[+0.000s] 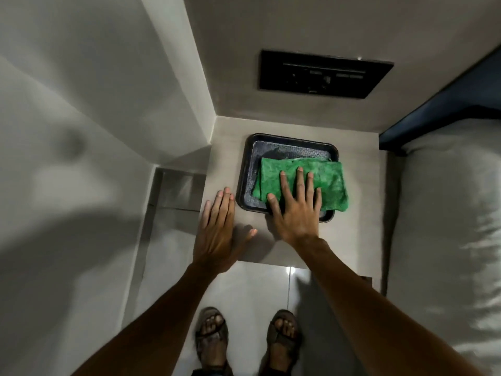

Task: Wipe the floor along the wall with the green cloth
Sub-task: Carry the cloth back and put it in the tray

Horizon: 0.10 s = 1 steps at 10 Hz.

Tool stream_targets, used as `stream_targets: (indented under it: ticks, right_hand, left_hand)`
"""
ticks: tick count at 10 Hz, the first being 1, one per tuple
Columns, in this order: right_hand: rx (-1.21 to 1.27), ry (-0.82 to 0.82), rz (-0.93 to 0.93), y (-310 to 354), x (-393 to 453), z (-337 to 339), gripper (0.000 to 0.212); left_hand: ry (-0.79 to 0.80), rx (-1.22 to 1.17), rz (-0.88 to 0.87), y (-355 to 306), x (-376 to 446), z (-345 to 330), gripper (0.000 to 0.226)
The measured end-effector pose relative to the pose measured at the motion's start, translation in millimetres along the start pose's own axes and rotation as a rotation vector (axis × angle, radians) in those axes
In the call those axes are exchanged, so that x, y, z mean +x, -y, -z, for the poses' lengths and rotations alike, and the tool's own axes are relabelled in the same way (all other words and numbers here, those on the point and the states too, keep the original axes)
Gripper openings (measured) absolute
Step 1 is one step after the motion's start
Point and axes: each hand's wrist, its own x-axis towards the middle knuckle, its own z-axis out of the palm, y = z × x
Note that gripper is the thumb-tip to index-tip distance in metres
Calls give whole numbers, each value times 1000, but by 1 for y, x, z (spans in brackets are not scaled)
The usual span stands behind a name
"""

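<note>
A folded green cloth lies in a dark tray on a small grey bedside surface. My right hand rests flat on the cloth's near left part, fingers spread, not gripping. Beside the tray's left edge, my left hand lies flat on the surface with fingers straight and holds nothing. Below the surface I see pale floor tiles and my two sandalled feet.
A white wall runs along the left, with a recessed step beside the surface. A black switch panel is on the wall behind. A bed with pale bedding fills the right side.
</note>
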Motion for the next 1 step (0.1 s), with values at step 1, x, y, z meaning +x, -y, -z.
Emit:
stream_targets:
  ticks: [1]
  right_hand:
    - [100,15,-39,6,-2,17,76]
  left_hand:
    - [43,-112,-9,6,-4,11,102]
